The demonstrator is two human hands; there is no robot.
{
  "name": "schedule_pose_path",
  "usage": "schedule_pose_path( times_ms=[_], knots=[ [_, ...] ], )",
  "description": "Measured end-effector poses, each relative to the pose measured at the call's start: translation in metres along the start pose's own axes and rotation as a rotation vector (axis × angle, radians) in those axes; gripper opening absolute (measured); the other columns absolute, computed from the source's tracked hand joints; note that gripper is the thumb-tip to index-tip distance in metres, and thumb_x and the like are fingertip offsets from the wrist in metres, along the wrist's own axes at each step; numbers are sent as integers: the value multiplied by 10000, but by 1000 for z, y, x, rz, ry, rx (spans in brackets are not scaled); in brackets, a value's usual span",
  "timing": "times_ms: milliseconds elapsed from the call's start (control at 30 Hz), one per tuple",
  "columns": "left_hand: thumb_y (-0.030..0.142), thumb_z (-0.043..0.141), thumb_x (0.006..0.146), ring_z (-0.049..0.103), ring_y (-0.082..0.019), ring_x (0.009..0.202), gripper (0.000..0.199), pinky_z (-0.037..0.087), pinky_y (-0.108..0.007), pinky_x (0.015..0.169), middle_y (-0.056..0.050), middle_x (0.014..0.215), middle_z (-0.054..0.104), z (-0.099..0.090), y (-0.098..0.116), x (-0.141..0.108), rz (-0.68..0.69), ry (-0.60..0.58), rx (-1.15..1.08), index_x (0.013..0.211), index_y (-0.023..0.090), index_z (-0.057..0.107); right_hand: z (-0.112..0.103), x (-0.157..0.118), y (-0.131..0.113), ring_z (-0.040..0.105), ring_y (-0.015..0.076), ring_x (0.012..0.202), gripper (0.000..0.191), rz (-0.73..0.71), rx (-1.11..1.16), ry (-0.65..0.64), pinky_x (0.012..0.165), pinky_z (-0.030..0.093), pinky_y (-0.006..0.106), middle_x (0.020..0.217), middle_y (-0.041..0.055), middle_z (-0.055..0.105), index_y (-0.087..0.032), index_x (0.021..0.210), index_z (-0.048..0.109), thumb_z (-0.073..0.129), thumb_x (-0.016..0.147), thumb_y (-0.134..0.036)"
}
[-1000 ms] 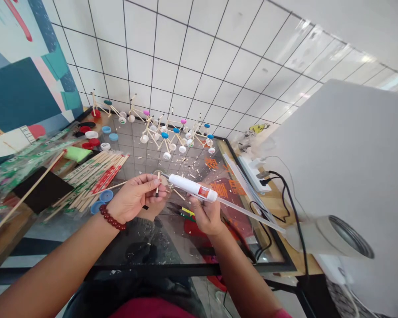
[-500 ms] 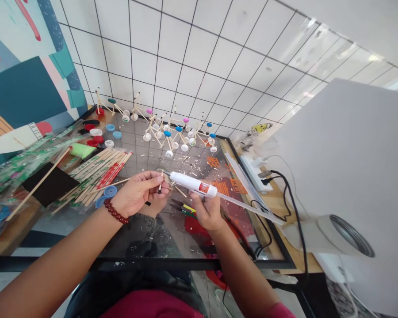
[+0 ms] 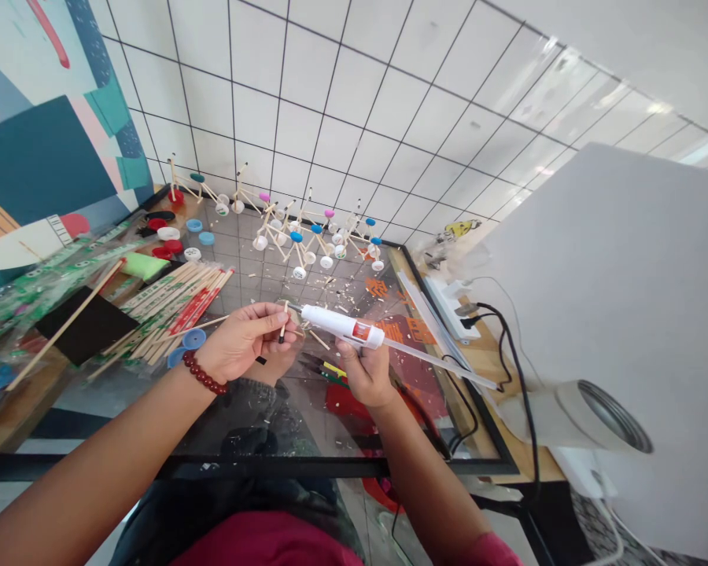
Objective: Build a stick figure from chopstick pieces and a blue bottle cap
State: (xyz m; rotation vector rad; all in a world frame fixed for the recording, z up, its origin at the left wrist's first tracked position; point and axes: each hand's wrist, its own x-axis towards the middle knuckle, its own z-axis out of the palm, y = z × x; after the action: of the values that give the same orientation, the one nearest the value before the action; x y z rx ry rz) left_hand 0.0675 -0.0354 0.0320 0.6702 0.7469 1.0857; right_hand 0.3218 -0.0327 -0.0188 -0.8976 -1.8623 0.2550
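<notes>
Between the thumb and fingers of my left hand (image 3: 253, 338) is a short wooden stick (image 3: 283, 324) with a dark lower end, held nearly upright. My right hand (image 3: 368, 369) is wrapped round a white hot glue gun (image 3: 336, 321). Its metal nozzle points left and meets or nearly meets the stick's upper end; I cannot tell whether they touch. A long clear glue stick (image 3: 436, 360) juts out of the gun's back. Both hands are above the glass tabletop (image 3: 212, 428).
Several small wooden-stick models with bottle-cap wheels (image 3: 298, 255) stand along the back. At left lie wrapped chopsticks (image 3: 182, 306), loose bottle caps (image 3: 193, 338) and a black square (image 3: 86, 324). A power strip (image 3: 451, 310) with black cords sits at right. Wood scraps litter the middle.
Hardly anything differs. The whole view has shifted slightly, and both hands keep the stick and the glue gun in the same pose.
</notes>
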Motion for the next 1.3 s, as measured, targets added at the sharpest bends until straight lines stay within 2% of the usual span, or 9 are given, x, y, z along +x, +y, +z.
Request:
schedule_pose_path(
  times_ms=[367, 667, 800, 1033, 1167, 1300],
  knots=[
    [195, 1033, 737, 708, -133, 580, 260, 599, -198, 535, -41, 691, 757, -2, -3, 1, -1, 17, -5, 779, 136, 784, -1, 0, -2, 775, 336, 945, 212, -10, -27, -6, 854, 671, 521, 1018, 115, 772, -247, 1158, 722, 599, 1070, -395],
    [207, 1082, 652, 679, -126, 542, 325, 576, -188, 498, -40, 640, 739, 1, -3, 1, 28, 52, 0, 757, 134, 783, -3, 1, -5, 779, 339, 974, 220, 10, -42, -32, 886, 674, 535, 1028, 114, 774, -247, 1138, 728, 590, 1073, -406],
    [241, 1110, 597, 677, -124, 545, 362, 574, -189, 494, -39, 655, 746, 2, -3, 1, 33, 65, -5, 753, 131, 802, -4, 2, -6, 779, 331, 958, 213, -14, -37, -24, 871, 673, 522, 1029, 112, 778, -245, 1152, 727, 595, 1079, -395],
    [297, 1116, 594, 680, -117, 608, 375, 589, -186, 522, -40, 695, 741, 3, -1, -1, 25, 45, -10, 767, 120, 835, -2, 1, -4, 772, 314, 959, 239, -8, -31, 2, 877, 666, 497, 1032, 104, 776, -240, 1164, 737, 601, 1087, -420],
    [366, 1146, 512, 678, -114, 625, 459, 585, -178, 520, -39, 711, 743, 5, -1, 0, 24, 62, -15, 762, 124, 846, -1, 1, -3, 768, 311, 951, 217, -14, -13, 1, 868, 655, 485, 999, 100, 778, -229, 1131, 737, 607, 1085, -396],
    [393, 1148, 501, 671, -108, 630, 480, 589, -177, 528, -37, 717, 738, 5, 0, 0, 30, 62, -3, 765, 122, 852, -1, 0, -3, 761, 318, 952, 212, 18, -13, 2, 882, 650, 497, 970, 99, 772, -219, 1096, 734, 622, 1070, -397]
  ],
)
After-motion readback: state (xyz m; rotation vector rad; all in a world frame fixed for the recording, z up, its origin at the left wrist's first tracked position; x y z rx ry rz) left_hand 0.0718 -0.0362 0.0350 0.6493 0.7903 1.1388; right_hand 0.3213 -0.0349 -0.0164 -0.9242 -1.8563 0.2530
